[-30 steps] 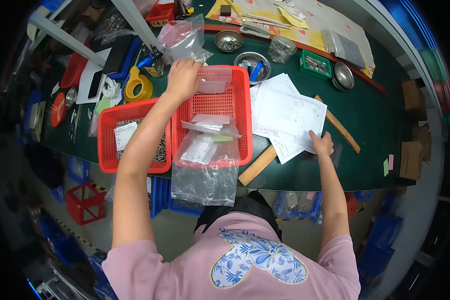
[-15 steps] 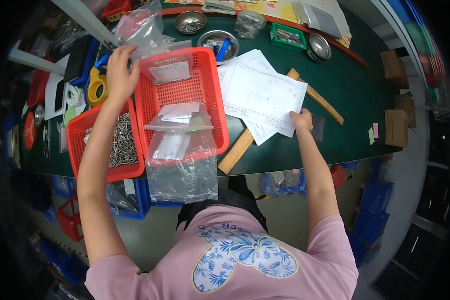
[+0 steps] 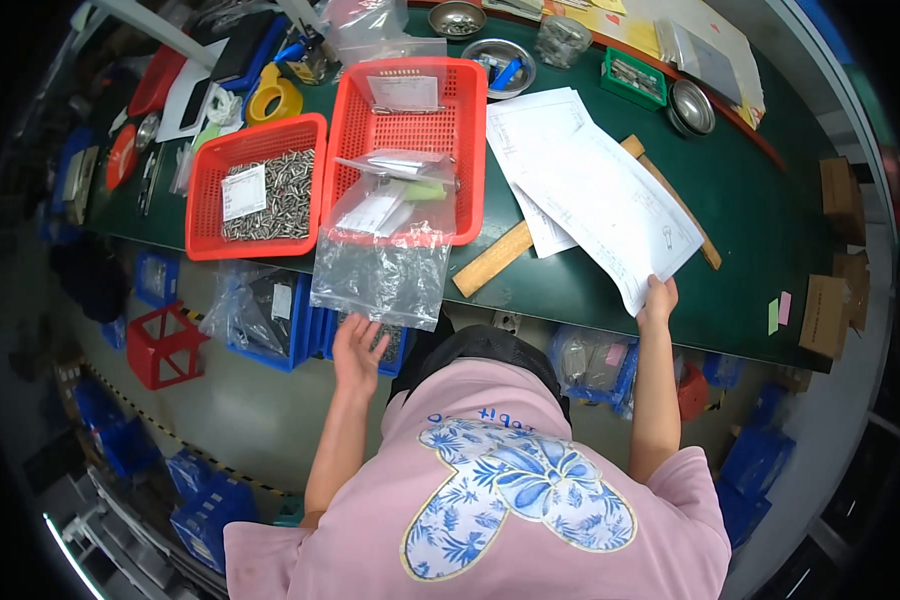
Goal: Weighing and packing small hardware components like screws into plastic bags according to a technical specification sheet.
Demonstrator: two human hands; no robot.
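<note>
Pinched at its near right corner by my right hand, a white drawing sheet bends up over other papers. My left hand is open, fingers spread, just below the lower edge of a clear plastic zip bag. I cannot tell whether the fingertips touch that bag. It hangs over the near side of a red basket and has paper slips inside. Another bag with a label lies at the basket's far end. To the left, a second red basket holds many small metal pins and a paper label.
Wooden strips lie partly under the papers on the green table. Metal bowls, a jar and a green tray stand at the back. Yellow tape sits left; blue bins stand below the table edge.
My left hand has come down from the far side of the baskets to the bag's lower edge. My right hand has drawn the sheet's corner toward me and lifted it. The view has shifted.
</note>
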